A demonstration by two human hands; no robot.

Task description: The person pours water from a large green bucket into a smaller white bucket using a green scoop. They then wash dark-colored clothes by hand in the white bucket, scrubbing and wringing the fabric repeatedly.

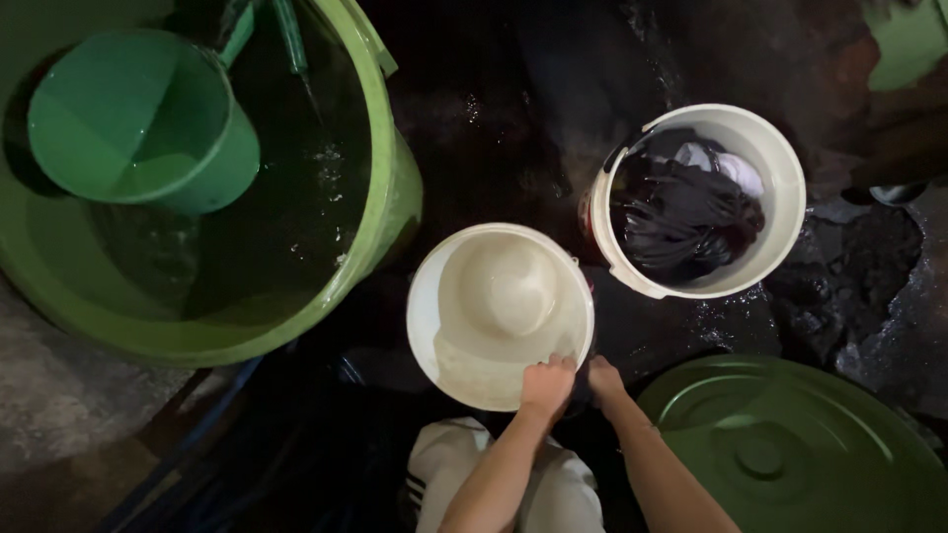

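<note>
Here the left hand point(546, 385) is curled over the near rim of the empty cream bucket point(499, 311), steadying it on the wet floor point(494, 128), while the right hand point(603, 379), just outside that rim, has a grip I cannot tell.

Smooth cream plastic, faintly glossy, for the empty bucket point(501, 314). Same plastic, whiter, for the second bucket point(780, 197) right of it, filled with dark wet cloth point(681, 222), wrinkled and matt. Glossy green plastic for the tub point(390, 212) left of the empty bucket and the scoop point(143, 118) floating inside. Duller green moulded plastic for the lid point(790, 449). Rough, wet, glistening dark floor point(494, 128) all around.
</note>
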